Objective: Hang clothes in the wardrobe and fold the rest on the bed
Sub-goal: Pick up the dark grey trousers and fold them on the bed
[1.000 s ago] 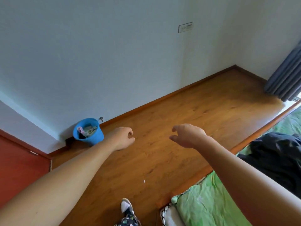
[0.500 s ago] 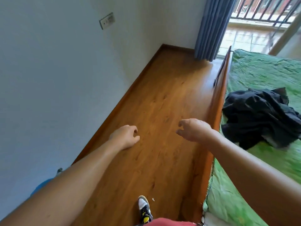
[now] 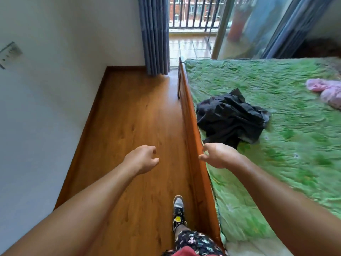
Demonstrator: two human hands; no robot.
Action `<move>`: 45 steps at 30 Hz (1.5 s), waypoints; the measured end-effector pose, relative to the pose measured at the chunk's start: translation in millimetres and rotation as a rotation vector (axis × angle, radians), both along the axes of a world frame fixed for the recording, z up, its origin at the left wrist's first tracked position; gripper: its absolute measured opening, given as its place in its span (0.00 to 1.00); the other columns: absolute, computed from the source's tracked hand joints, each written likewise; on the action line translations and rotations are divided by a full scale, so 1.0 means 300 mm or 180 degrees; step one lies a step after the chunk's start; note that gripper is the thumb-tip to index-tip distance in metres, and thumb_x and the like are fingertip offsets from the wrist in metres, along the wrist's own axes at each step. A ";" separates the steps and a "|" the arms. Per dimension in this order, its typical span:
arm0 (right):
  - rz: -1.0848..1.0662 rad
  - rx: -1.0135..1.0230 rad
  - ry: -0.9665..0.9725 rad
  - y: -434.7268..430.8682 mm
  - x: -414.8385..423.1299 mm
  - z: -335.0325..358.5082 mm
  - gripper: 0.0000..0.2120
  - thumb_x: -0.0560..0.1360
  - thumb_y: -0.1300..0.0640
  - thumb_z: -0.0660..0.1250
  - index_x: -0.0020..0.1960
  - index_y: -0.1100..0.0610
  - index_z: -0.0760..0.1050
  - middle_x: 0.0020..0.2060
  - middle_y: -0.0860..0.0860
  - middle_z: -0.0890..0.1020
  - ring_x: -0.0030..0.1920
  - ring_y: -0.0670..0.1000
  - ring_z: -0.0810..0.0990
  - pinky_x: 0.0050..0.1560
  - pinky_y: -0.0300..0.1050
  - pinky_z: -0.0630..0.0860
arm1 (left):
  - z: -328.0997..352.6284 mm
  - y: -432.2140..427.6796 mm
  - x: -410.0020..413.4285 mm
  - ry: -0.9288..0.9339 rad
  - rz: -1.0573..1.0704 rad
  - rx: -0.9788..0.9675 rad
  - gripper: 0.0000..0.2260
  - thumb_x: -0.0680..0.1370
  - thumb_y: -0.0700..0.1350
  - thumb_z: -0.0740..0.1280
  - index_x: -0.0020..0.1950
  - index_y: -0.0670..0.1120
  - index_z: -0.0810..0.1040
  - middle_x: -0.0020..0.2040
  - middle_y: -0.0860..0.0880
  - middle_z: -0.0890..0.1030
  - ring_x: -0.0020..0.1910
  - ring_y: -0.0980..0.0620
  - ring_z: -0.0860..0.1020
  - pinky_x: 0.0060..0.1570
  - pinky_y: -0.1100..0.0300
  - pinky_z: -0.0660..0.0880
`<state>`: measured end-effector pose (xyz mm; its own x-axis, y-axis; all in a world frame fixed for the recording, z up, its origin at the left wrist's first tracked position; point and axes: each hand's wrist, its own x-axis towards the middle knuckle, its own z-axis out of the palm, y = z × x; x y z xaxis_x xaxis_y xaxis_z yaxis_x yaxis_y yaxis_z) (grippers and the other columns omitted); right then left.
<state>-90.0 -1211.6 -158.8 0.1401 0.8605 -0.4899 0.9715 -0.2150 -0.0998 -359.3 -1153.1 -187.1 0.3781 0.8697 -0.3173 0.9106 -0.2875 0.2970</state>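
Starting at the far left, a white wall (image 3: 36,108) carries a grey switch plate (image 3: 10,53) whose markings are too blurred to read. Next to the wall runs a strip of wooden floor (image 3: 120,117), and above it the left hand (image 3: 143,159) hangs in the air with its fingers loosely curled, empty. At the far end of the floor a blue-grey curtain (image 3: 155,34) falls to the boards, with a balcony railing (image 3: 191,13) visible beyond it. Nearer, a grey-toed shoe (image 3: 178,209) with a yellow patch stands on the floor just beside the bed's wooden side rail (image 3: 191,126); any print on the patch is too small to read. The right hand (image 3: 219,156) hovers over the near edge of the bed, its fingertips above the rail, fingers loosely curled and gripping nothing. Just past it a crumpled dark garment (image 3: 230,119) lies on the green bedspread (image 3: 276,163), close to the rail. A glass sliding door (image 3: 258,24) stands behind the bed. At the far right a pink garment (image 3: 326,91) lies bunched on the bedspread, well apart from the dark one.
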 end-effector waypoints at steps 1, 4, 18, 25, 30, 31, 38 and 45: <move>-0.0122 -0.0007 0.0021 0.025 0.042 -0.008 0.19 0.79 0.37 0.60 0.61 0.49 0.75 0.55 0.50 0.81 0.54 0.53 0.80 0.50 0.49 0.78 | -0.003 0.046 0.049 -0.0007 -0.0083 0.0010 0.18 0.80 0.57 0.66 0.67 0.52 0.76 0.63 0.52 0.79 0.56 0.52 0.79 0.51 0.58 0.81; -0.0441 0.0040 0.0087 0.126 0.179 -0.030 0.21 0.78 0.36 0.61 0.61 0.49 0.75 0.57 0.51 0.81 0.57 0.54 0.80 0.55 0.51 0.78 | -0.004 0.210 0.204 0.0033 -0.0354 0.0036 0.17 0.80 0.58 0.65 0.66 0.53 0.76 0.62 0.52 0.79 0.56 0.53 0.79 0.49 0.58 0.80; -0.1698 -0.0086 0.0348 0.512 0.798 -0.089 0.23 0.77 0.37 0.61 0.68 0.47 0.72 0.65 0.51 0.79 0.63 0.55 0.78 0.61 0.54 0.76 | 0.012 0.901 0.947 0.0175 -0.1456 -0.0169 0.13 0.77 0.57 0.66 0.59 0.55 0.78 0.56 0.53 0.78 0.53 0.51 0.79 0.51 0.53 0.81; -0.2248 -0.0254 0.0342 0.616 0.976 -0.193 0.22 0.78 0.38 0.61 0.65 0.49 0.74 0.64 0.54 0.80 0.63 0.58 0.79 0.60 0.53 0.76 | -0.109 1.188 1.289 0.0363 -0.2293 -0.0333 0.12 0.76 0.54 0.65 0.57 0.52 0.77 0.53 0.50 0.79 0.49 0.48 0.79 0.49 0.51 0.80; -0.2586 -0.0455 0.0304 0.810 1.073 -0.275 0.22 0.79 0.39 0.60 0.66 0.50 0.73 0.65 0.54 0.79 0.63 0.59 0.78 0.59 0.52 0.76 | -0.253 1.465 1.499 0.0501 -0.2717 -0.0647 0.18 0.74 0.57 0.63 0.61 0.54 0.76 0.56 0.50 0.78 0.53 0.46 0.79 0.53 0.48 0.79; -0.2642 -0.0493 0.0296 0.860 1.084 -0.290 0.21 0.79 0.38 0.59 0.66 0.49 0.73 0.64 0.54 0.78 0.63 0.59 0.78 0.58 0.52 0.76 | -0.281 1.524 1.530 0.0546 -0.2795 -0.0716 0.18 0.74 0.57 0.63 0.62 0.53 0.76 0.56 0.50 0.78 0.54 0.45 0.78 0.53 0.48 0.78; -0.2753 -0.0574 0.0558 1.254 1.043 -0.409 0.18 0.80 0.42 0.59 0.65 0.50 0.72 0.64 0.54 0.77 0.65 0.60 0.76 0.61 0.56 0.75 | -0.455 1.886 1.739 0.0924 -0.3276 -0.0666 0.17 0.78 0.45 0.63 0.67 0.51 0.72 0.59 0.45 0.75 0.54 0.42 0.78 0.51 0.47 0.78; -0.2577 -0.0877 0.0867 1.512 0.876 -0.643 0.21 0.81 0.51 0.62 0.73 0.46 0.65 0.65 0.61 0.70 0.64 0.65 0.71 0.58 0.59 0.76 | -0.593 1.924 2.022 0.1540 -0.4630 0.0219 0.22 0.78 0.41 0.66 0.72 0.55 0.70 0.80 0.42 0.51 0.77 0.39 0.56 0.61 0.44 0.73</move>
<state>172.8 -758.0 -351.8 0.5017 0.3956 -0.7693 0.4622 -0.8743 -0.1482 247.3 -575.8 -364.9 0.7632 -0.1324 -0.6324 -0.1599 -0.9870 0.0138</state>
